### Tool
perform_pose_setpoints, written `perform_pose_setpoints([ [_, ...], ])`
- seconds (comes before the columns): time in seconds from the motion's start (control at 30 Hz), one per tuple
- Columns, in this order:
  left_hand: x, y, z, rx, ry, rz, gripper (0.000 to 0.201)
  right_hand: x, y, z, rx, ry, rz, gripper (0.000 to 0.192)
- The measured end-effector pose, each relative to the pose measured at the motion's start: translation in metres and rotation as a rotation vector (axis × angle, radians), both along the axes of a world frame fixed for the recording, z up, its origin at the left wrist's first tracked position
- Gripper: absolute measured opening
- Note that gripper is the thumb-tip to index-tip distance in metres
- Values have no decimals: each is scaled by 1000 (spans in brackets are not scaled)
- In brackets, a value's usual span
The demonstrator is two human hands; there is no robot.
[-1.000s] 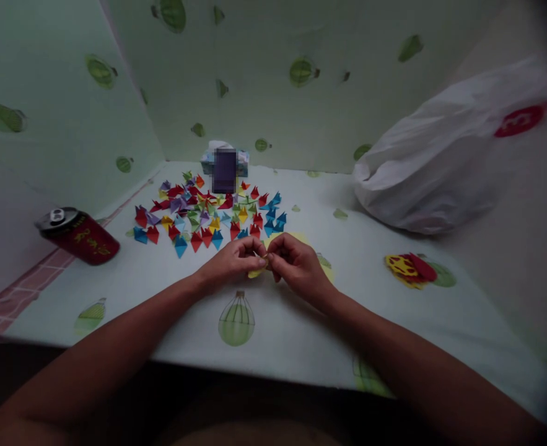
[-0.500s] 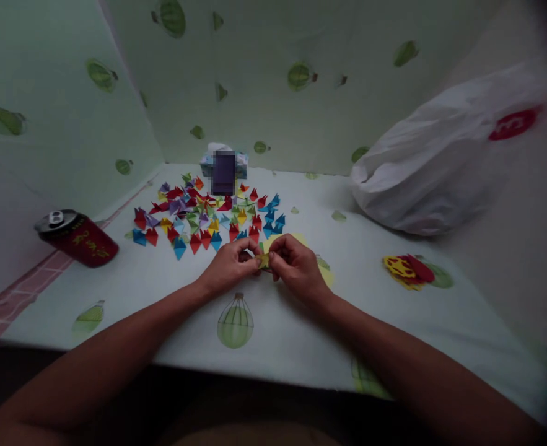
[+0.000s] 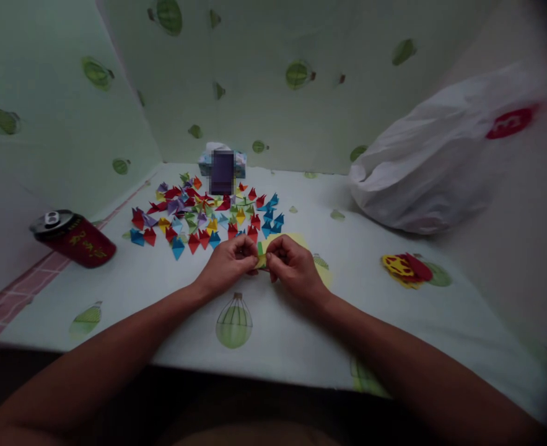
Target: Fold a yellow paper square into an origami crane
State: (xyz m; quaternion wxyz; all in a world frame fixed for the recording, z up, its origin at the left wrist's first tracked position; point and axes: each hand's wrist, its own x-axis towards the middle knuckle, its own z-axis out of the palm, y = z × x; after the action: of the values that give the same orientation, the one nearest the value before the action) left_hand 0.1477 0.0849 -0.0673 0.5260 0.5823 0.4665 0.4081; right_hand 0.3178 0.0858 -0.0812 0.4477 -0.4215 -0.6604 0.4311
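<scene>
Head view: pinching a small yellow paper piece (image 3: 261, 261) between both hands, just in front of the spread of folded paper shapes (image 3: 208, 214).

Left hand (image 3: 227, 265) and right hand (image 3: 292, 266) meeting fingertip to fingertip, both closing narrowly on the yellow paper piece, holding it just above the balloon-print tablecloth (image 3: 301, 322). Lying under the right hand, a yellow paper sheet (image 3: 322, 272), just near of the folded paper shapes. Resting on its side well left of the shapes, a red can (image 3: 73, 238). Sitting well right of them, a red and yellow paper stack (image 3: 406, 267); slumping beyond that, a white plastic bag (image 3: 435, 161).
</scene>
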Motion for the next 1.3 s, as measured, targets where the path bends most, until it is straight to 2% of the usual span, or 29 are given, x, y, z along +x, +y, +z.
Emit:
perform_pose_setpoints([
  [0.37,-3,3,1,-106,-93,-15,12,1,3,1,-61,107,63,5],
  [0.6,-5,3,1,-138,-114,-43,19,3,6,-1,-83,137,98,6],
  [0.83,-5,3,0,-146,-82,-29,23,3,4,-1,-8,53,103,5],
  [1.2,-4,2,3,-263,-82,-61,23,7,5,-3,88,-51,176,4],
  [1.3,-4,2,2,-235,-89,-55,23,8,6,-1,90,-52,203,5],
])
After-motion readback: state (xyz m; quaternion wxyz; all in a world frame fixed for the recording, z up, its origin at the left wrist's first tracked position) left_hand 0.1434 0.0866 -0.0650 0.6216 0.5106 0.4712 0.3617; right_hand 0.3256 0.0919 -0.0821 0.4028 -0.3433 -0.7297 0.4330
